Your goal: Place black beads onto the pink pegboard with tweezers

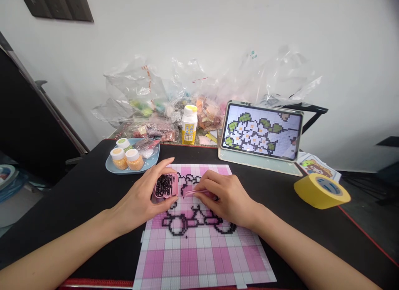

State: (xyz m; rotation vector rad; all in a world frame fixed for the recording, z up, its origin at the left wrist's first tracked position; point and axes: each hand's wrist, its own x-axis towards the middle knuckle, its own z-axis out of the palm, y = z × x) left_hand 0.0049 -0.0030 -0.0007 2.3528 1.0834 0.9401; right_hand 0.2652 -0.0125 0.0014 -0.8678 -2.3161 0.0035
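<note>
My left hand (146,193) grips a small pink tray (176,186) by its sides, thumb at the near edge and fingers at the far edge. Rows of black beads (165,185) fill the tray. Pinched in my right hand (224,194) are pink tweezers (195,192), their tips pointing left, close to the tray. Both hands are over a pink and white checked pegboard (205,256), where black beads form an outline pattern (199,221). Part of the outline is hidden beneath my right hand. Whether the tweezers hold a bead is too small to tell.
A tablet (262,132) showing a pixel flower pattern leans at the back right. Yellow tape (321,191) lies at right. On the left, a blue plate (114,167) carries bead jars (134,159). A white and yellow bottle (189,124) stands before plastic bags (137,86).
</note>
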